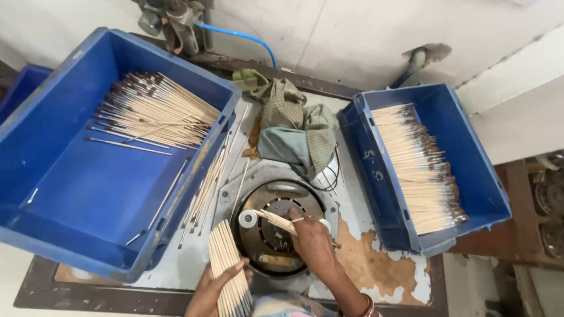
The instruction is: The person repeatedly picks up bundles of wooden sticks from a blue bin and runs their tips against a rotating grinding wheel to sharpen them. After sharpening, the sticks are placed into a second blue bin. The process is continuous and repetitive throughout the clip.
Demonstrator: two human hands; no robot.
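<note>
My left hand [210, 290] grips a thick bundle of thin wooden brush sticks [226, 264] near the bottom edge, fanned toward the upper left. My right hand [311, 238] holds a few sticks [276, 220] over a round dark metal machine head [276, 232] set in a grey plate. A small white roller [247, 219] sits on the machine's left side. Loose sticks [202, 191] lie on the worn table between the machine and the left crate.
A large blue crate [70, 194] at left holds a pile of brushes [155, 108]. A smaller blue crate [479, 176] at right is packed with stacked brushes [420, 167]. A crumpled green cloth [296, 126] lies behind the machine. A blue hose [249, 40] runs along the wall.
</note>
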